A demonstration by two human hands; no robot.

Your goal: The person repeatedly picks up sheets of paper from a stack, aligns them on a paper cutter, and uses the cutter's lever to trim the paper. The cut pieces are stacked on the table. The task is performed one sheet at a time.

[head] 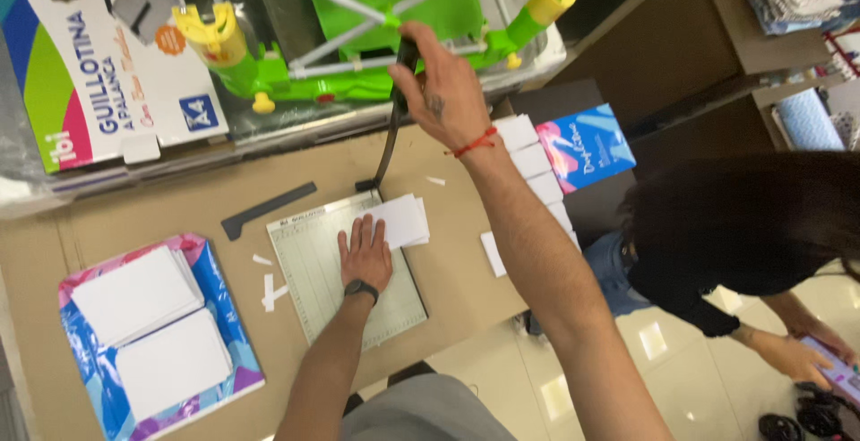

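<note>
A lever paper cutter (322,289) with a pale gridded base lies on the brown table. My left hand (365,253), with a black watch on the wrist, presses flat on a small stack of white paper (403,220) at the cutter's right edge. My right hand (439,87), with a red string at the wrist, grips the black handle of the raised cutter arm (391,132), which stands well above the base.
A colourful tray (215,316) at the left holds two stacks of white cards. Paper scraps (271,291) and a black strip (267,210) lie near the cutter. More white cards (528,159) and a blue packet (587,145) sit at the right table edge. Another person (743,235) bends down at the right.
</note>
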